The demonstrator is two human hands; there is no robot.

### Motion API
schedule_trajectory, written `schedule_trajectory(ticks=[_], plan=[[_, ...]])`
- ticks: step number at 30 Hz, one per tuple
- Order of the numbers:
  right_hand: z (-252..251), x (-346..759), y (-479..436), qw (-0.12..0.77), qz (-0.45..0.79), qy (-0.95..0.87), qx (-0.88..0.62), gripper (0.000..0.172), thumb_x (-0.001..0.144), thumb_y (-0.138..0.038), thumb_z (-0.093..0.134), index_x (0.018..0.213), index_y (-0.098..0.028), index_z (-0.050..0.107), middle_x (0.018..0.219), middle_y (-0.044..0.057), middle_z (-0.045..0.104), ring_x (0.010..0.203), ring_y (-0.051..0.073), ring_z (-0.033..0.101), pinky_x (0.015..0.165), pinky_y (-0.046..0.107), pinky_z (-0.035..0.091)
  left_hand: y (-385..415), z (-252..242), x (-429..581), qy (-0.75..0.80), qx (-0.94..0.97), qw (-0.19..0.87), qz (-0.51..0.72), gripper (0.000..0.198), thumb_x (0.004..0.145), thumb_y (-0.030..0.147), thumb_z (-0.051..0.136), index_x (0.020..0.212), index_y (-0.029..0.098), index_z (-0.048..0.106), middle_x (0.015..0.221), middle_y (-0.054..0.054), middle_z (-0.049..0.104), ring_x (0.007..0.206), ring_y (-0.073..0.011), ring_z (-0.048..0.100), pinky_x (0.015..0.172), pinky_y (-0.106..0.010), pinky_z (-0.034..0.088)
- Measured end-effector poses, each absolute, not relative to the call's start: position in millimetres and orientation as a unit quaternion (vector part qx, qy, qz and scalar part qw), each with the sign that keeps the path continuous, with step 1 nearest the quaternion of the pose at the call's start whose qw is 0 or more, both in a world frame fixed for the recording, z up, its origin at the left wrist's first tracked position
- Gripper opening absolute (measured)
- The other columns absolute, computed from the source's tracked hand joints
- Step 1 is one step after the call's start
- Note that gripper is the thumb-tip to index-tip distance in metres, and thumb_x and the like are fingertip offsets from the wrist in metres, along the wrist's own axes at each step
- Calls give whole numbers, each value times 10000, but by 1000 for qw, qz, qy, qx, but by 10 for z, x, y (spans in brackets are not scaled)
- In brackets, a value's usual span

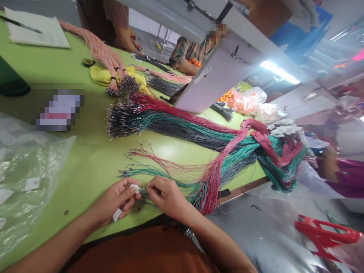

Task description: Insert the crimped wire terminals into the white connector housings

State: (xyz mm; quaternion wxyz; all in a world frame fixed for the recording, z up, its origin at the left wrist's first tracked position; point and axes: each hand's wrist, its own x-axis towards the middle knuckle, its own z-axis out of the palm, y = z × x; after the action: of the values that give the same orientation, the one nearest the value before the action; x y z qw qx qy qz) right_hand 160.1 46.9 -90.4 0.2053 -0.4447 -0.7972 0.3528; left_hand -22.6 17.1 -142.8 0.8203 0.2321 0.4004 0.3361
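My left hand (118,198) pinches a small white plastic connector (134,188) between thumb and fingers. A second white piece (116,215) sits lower, against the curled fingers of that hand. Just to the right, my right hand (168,196) is closed on a thin dark wire (143,189), whose tip meets the connector; how deep it goes in cannot be made out. Behind both hands lie loose red wires (167,163) and green wires (155,170) with metal terminals at their left ends. They run right into a hanging red bundle (212,182).
A thick bundle of black wires (182,132) with terminals crosses the green table (91,159). At left are a clear plastic bag (31,170) and a blurred-out phone (58,112). Pink wires (99,47) rest on yellow cloth (99,76). Co-workers (121,26) stand opposite. A red stool (324,235) is at right.
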Motion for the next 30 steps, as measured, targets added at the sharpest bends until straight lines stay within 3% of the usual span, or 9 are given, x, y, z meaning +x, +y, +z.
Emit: schedule_trajectory(ticks=[7,14,19,25,28,30], plan=[[-950,1558,445,221,296,-808,-459,165,815,-93,486,699,-168,577,668,17,589,651,122,530,624,226,394,165,-1439,-217,409,238,815,334,277,808,398,605,957,191,496,724,25,596,343,-12,348,293,-131,287],[-1016,1463,404,205,305,-825,-429,178,819,-91,490,677,-172,560,652,16,598,628,120,529,645,230,404,116,-1503,-212,416,281,804,317,263,826,410,577,927,184,489,506,84,509,285,-32,357,299,-139,263],[-994,1508,440,194,316,-813,-449,107,816,-108,519,740,-171,561,685,10,597,641,117,530,616,213,401,121,-1491,-210,414,276,805,324,262,829,407,572,940,184,493,592,61,558,301,-24,355,301,-142,273],[-1011,1432,412,182,312,-820,-445,155,809,-83,494,697,-166,561,668,15,587,650,120,524,642,224,408,117,-1502,-194,413,276,806,322,269,817,403,591,943,180,510,627,50,575,298,-20,357,292,-142,280],[-921,1550,422,187,378,-779,-464,135,832,-136,499,732,-165,586,703,26,626,679,123,568,670,233,437,116,-1463,-210,402,249,816,332,259,799,378,624,937,180,531,707,18,618,325,-15,358,289,-134,294],[-784,1801,447,175,508,-711,-454,168,865,-266,513,752,-164,585,690,28,645,641,121,600,631,228,462,137,-1395,-257,379,193,833,354,241,799,358,629,938,175,558,712,9,621,355,-19,363,286,-118,290]])
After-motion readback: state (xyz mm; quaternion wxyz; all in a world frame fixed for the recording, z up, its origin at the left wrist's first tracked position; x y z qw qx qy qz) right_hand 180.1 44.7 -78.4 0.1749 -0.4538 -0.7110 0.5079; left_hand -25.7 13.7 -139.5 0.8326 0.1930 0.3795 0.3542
